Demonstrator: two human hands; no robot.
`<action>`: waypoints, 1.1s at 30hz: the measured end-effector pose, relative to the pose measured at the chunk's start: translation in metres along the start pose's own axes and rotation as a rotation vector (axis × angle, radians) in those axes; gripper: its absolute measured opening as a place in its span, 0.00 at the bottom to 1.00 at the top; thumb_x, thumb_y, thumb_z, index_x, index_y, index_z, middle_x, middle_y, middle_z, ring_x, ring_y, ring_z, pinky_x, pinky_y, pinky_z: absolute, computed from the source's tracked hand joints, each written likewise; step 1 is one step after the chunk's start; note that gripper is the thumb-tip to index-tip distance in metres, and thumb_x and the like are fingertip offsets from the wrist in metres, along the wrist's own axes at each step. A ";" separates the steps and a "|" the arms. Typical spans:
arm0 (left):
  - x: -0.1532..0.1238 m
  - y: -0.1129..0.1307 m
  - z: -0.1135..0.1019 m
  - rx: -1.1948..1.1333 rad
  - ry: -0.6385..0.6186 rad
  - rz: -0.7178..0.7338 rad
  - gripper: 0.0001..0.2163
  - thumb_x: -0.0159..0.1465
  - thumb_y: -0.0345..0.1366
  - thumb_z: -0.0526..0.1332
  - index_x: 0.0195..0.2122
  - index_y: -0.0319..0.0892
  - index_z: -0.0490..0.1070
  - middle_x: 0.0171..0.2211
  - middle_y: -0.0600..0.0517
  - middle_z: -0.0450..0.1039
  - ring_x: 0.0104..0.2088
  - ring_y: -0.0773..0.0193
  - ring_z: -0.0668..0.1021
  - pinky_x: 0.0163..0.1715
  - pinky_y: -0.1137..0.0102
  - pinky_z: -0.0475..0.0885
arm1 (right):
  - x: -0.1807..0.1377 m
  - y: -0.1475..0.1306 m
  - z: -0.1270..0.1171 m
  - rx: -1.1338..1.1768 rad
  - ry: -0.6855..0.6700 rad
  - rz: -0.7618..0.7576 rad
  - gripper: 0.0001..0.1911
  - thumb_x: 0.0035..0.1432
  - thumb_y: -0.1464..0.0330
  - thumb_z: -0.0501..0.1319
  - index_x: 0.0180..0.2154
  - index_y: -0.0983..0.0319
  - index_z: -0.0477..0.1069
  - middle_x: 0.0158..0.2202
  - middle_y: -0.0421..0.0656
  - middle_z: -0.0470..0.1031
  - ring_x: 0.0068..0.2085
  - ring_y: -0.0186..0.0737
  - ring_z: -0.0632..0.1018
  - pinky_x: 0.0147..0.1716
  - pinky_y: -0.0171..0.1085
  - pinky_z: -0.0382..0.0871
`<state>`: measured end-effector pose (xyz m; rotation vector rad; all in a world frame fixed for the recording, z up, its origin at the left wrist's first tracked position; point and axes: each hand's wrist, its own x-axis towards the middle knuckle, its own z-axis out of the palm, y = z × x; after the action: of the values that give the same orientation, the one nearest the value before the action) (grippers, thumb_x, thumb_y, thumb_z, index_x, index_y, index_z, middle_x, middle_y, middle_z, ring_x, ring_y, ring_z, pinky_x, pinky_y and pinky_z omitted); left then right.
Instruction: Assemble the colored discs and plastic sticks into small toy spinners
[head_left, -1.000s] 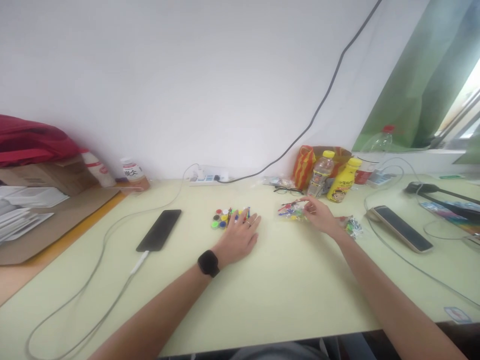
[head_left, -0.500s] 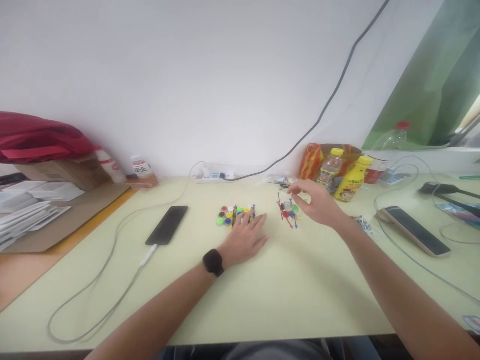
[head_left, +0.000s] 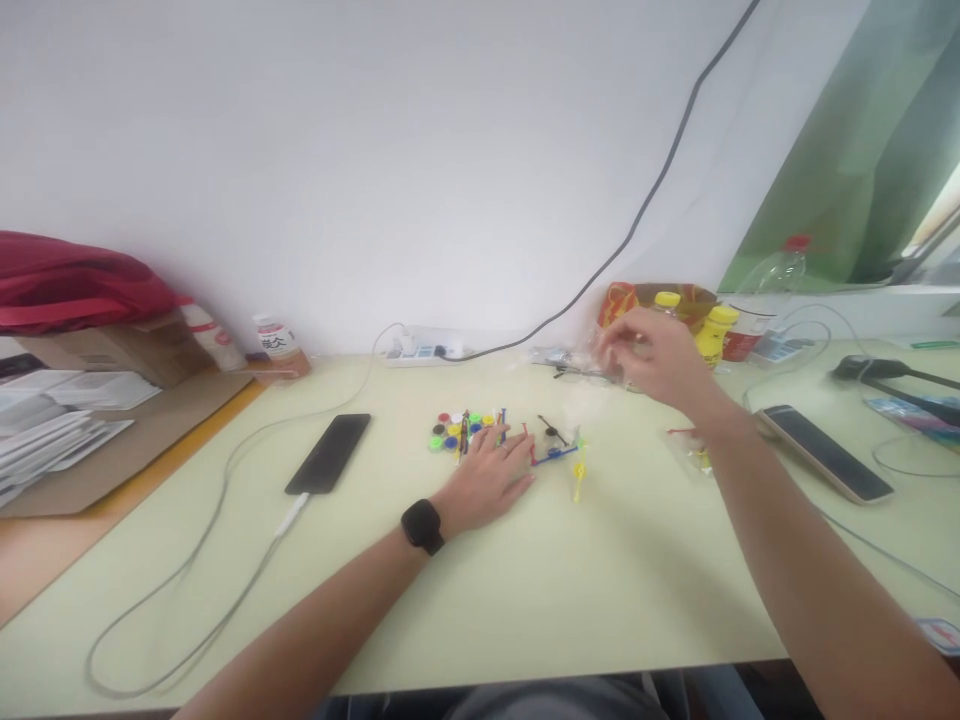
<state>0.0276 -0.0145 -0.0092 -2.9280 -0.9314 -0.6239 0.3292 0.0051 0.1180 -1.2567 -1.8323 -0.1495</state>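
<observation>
My left hand (head_left: 491, 475), wearing a black watch (head_left: 422, 525), rests flat on the table with its fingers spread. Its fingertips touch or overlap the edge of a group of small coloured plastic discs (head_left: 452, 430) and thin sticks (head_left: 465, 438). To the right of those fingers lie loose plastic pieces in red, black and blue, with a yellow piece (head_left: 579, 470) nearest me. Above them, my right hand (head_left: 645, 355) is raised with its fingers pinched on what looks like a clear plastic bag (head_left: 589, 395), faint and blurred.
A black phone (head_left: 328, 453) on a white cable lies left; another phone (head_left: 829, 453) lies right. Drink bottles (head_left: 716, 335) and a power strip (head_left: 424, 348) stand along the wall. A small packet (head_left: 697, 455) sits beside my right forearm. Cardboard (head_left: 112, 430) covers the left side.
My right hand has moved up and right, lifting the clear bag. Coloured pieces that were bunched together under it now lie spread on the table. My left hand stays put.
</observation>
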 end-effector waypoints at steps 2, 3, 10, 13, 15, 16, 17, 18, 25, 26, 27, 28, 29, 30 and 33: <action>0.000 0.000 0.000 -0.006 -0.016 0.016 0.20 0.74 0.42 0.54 0.66 0.46 0.64 0.64 0.44 0.69 0.66 0.42 0.65 0.64 0.46 0.61 | 0.007 0.021 -0.001 -0.029 0.012 0.148 0.12 0.54 0.75 0.57 0.34 0.59 0.79 0.38 0.44 0.82 0.40 0.45 0.79 0.40 0.40 0.72; 0.001 0.000 0.000 -0.006 -0.020 0.021 0.20 0.74 0.41 0.54 0.65 0.46 0.65 0.63 0.44 0.69 0.66 0.42 0.64 0.64 0.46 0.61 | 0.010 0.033 0.001 -0.047 0.021 0.227 0.14 0.52 0.76 0.56 0.33 0.60 0.79 0.38 0.45 0.82 0.40 0.45 0.79 0.40 0.40 0.72; 0.002 -0.001 0.001 0.012 -0.019 0.038 0.17 0.73 0.40 0.56 0.61 0.46 0.70 0.59 0.45 0.72 0.66 0.43 0.64 0.64 0.45 0.59 | 0.010 0.093 0.049 -0.022 -0.029 0.689 0.18 0.54 0.76 0.54 0.40 0.65 0.81 0.38 0.49 0.83 0.39 0.43 0.81 0.44 0.37 0.74; 0.003 -0.001 0.001 -0.006 -0.011 0.026 0.16 0.72 0.39 0.57 0.59 0.46 0.71 0.58 0.45 0.74 0.65 0.44 0.66 0.64 0.46 0.60 | 0.002 0.100 0.066 0.027 -0.213 0.779 0.16 0.61 0.69 0.56 0.46 0.65 0.79 0.38 0.50 0.83 0.33 0.41 0.82 0.36 0.36 0.75; 0.005 0.000 0.000 -0.018 -0.006 0.023 0.15 0.72 0.39 0.57 0.59 0.46 0.72 0.57 0.46 0.75 0.64 0.45 0.67 0.63 0.47 0.61 | -0.003 0.101 0.070 0.046 -0.320 0.784 0.14 0.62 0.62 0.61 0.43 0.64 0.79 0.36 0.49 0.82 0.30 0.41 0.81 0.31 0.36 0.74; 0.006 0.001 -0.001 -0.022 -0.003 0.022 0.15 0.72 0.39 0.57 0.58 0.46 0.72 0.57 0.46 0.75 0.64 0.45 0.67 0.63 0.47 0.61 | -0.005 0.102 0.071 0.056 -0.374 0.781 0.15 0.60 0.59 0.64 0.42 0.63 0.79 0.36 0.49 0.82 0.29 0.41 0.80 0.30 0.36 0.74; 0.007 0.002 -0.002 -0.025 -0.001 0.021 0.15 0.72 0.39 0.57 0.57 0.46 0.73 0.56 0.46 0.76 0.63 0.45 0.67 0.62 0.47 0.61 | -0.007 0.102 0.072 0.067 -0.433 0.772 0.17 0.58 0.56 0.66 0.41 0.62 0.79 0.37 0.49 0.82 0.29 0.40 0.80 0.29 0.36 0.74; 0.008 0.003 -0.002 -0.027 0.001 0.020 0.14 0.72 0.39 0.57 0.57 0.46 0.73 0.56 0.46 0.76 0.63 0.45 0.68 0.62 0.47 0.61 | -0.009 0.103 0.073 0.072 -0.492 0.761 0.19 0.56 0.54 0.68 0.41 0.61 0.79 0.39 0.49 0.82 0.29 0.40 0.80 0.28 0.36 0.73; 0.012 0.000 -0.005 -0.028 0.103 0.021 0.13 0.71 0.36 0.58 0.53 0.47 0.77 0.52 0.47 0.79 0.59 0.47 0.72 0.60 0.49 0.63 | -0.017 0.101 0.107 0.014 -0.522 0.678 0.26 0.45 0.60 0.74 0.46 0.62 0.73 0.37 0.48 0.81 0.29 0.41 0.78 0.29 0.36 0.70; 0.012 -0.001 -0.005 -0.033 0.132 0.014 0.12 0.70 0.35 0.58 0.51 0.48 0.77 0.50 0.48 0.80 0.58 0.48 0.73 0.59 0.50 0.64 | -0.017 0.101 0.112 0.031 -0.504 0.669 0.25 0.45 0.63 0.73 0.45 0.62 0.73 0.34 0.45 0.81 0.30 0.41 0.78 0.29 0.35 0.70; 0.012 -0.002 -0.005 -0.040 0.163 0.006 0.11 0.70 0.34 0.58 0.49 0.48 0.78 0.48 0.49 0.81 0.56 0.50 0.75 0.57 0.51 0.65 | -0.017 0.101 0.116 0.050 -0.494 0.668 0.23 0.45 0.66 0.72 0.45 0.62 0.73 0.30 0.43 0.80 0.30 0.41 0.78 0.29 0.35 0.69; 0.012 -0.004 -0.005 -0.047 0.195 -0.003 0.10 0.70 0.33 0.58 0.46 0.48 0.79 0.46 0.50 0.82 0.53 0.52 0.76 0.56 0.53 0.66 | -0.017 0.101 0.118 0.070 -0.485 0.672 0.21 0.46 0.69 0.70 0.45 0.62 0.72 0.28 0.40 0.78 0.30 0.40 0.78 0.29 0.34 0.69; 0.012 -0.005 -0.005 -0.054 0.225 -0.012 0.09 0.71 0.33 0.58 0.44 0.48 0.79 0.44 0.50 0.82 0.50 0.53 0.77 0.54 0.54 0.67 | -0.017 0.102 0.120 0.091 -0.471 0.674 0.20 0.46 0.71 0.68 0.44 0.62 0.72 0.25 0.39 0.77 0.29 0.40 0.78 0.28 0.34 0.68; 0.013 -0.005 -0.007 -0.062 0.254 -0.023 0.08 0.71 0.34 0.58 0.42 0.48 0.79 0.41 0.51 0.82 0.48 0.54 0.78 0.52 0.55 0.68 | -0.016 0.102 0.120 0.114 -0.457 0.675 0.18 0.46 0.73 0.66 0.42 0.62 0.73 0.24 0.39 0.76 0.28 0.40 0.78 0.28 0.34 0.68; 0.020 -0.008 -0.017 -0.114 0.317 -0.096 0.07 0.70 0.38 0.61 0.41 0.46 0.79 0.35 0.49 0.80 0.42 0.56 0.79 0.46 0.59 0.70 | -0.014 0.101 0.116 0.203 -0.416 0.665 0.12 0.45 0.75 0.64 0.36 0.63 0.75 0.23 0.40 0.76 0.28 0.41 0.78 0.27 0.34 0.68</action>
<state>0.0315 0.0006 0.0129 -2.7682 -1.0304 -1.1407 0.3433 0.1059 0.0017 -1.7633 -1.5987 0.6882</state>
